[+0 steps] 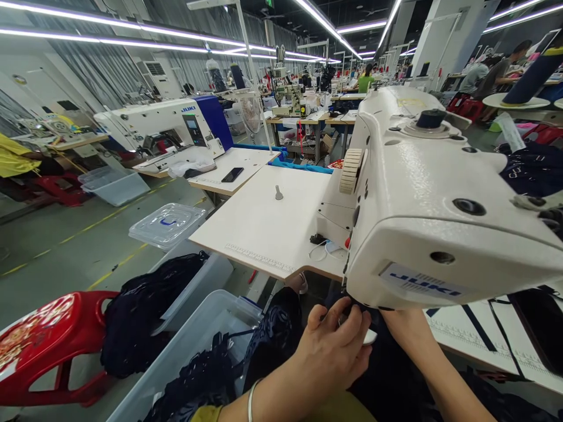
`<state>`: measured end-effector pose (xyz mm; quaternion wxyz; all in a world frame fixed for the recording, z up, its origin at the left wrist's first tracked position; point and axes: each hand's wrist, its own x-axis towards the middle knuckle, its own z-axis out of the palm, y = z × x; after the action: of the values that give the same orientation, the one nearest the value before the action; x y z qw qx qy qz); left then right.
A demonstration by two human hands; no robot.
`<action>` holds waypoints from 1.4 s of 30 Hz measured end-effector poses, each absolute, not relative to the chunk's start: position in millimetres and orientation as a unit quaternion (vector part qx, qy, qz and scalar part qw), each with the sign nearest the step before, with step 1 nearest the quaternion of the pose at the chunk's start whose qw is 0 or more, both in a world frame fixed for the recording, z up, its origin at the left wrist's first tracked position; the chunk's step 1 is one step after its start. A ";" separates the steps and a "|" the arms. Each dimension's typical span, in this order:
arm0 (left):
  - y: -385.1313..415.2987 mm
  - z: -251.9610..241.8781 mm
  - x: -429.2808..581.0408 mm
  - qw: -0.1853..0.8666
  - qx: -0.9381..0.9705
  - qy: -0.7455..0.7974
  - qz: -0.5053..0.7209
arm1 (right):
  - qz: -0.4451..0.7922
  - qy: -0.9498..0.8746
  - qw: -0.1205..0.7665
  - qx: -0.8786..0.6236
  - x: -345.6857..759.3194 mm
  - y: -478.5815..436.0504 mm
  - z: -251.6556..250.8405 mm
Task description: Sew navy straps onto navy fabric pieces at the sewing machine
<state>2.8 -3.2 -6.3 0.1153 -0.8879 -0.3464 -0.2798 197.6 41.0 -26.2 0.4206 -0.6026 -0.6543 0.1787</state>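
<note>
Below the head of a white JUKI sewing machine (pixel 444 246), my left hand (pixel 329 343) is closed, its fingers curled together by the needle area. A small white piece (pixel 370 337) shows beside these fingers; what they grip is too hidden to name. My right hand (pixel 402 322) reaches under the machine head from the right. Only its wrist and back part show, and its fingers are out of sight. Dark navy fabric (pixel 389 363) lies beneath both hands, over my lap.
Left of me stand a clear plastic bin (pixel 145 375) of navy pieces and a red stool (pixel 48 346). The white sewing table (pixel 246 217) bears a grey peg (pixel 278 193). A phone (pixel 233 174) lies farther off. Dark straps (pixel 479 328) lie at right.
</note>
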 end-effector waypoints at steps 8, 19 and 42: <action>-2.6 -6.2 5.2 0.120 -0.884 -0.347 -0.289 | 0.081 -0.696 0.425 -0.574 200.0 45.0 -34.1; -3.7 -7.3 5.3 0.117 -0.887 -0.357 -0.269 | 0.094 -0.684 0.427 -0.584 194.6 39.8 -44.0; 13.9 -27.8 10.0 0.104 -0.832 -0.349 -0.419 | 0.391 -0.374 0.554 -0.633 170.6 24.7 -98.6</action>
<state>10.0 13.9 -27.8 0.1039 -0.8317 -0.3488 -0.4194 170.6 24.7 -98.6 0.5539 -0.6329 -0.3736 0.3913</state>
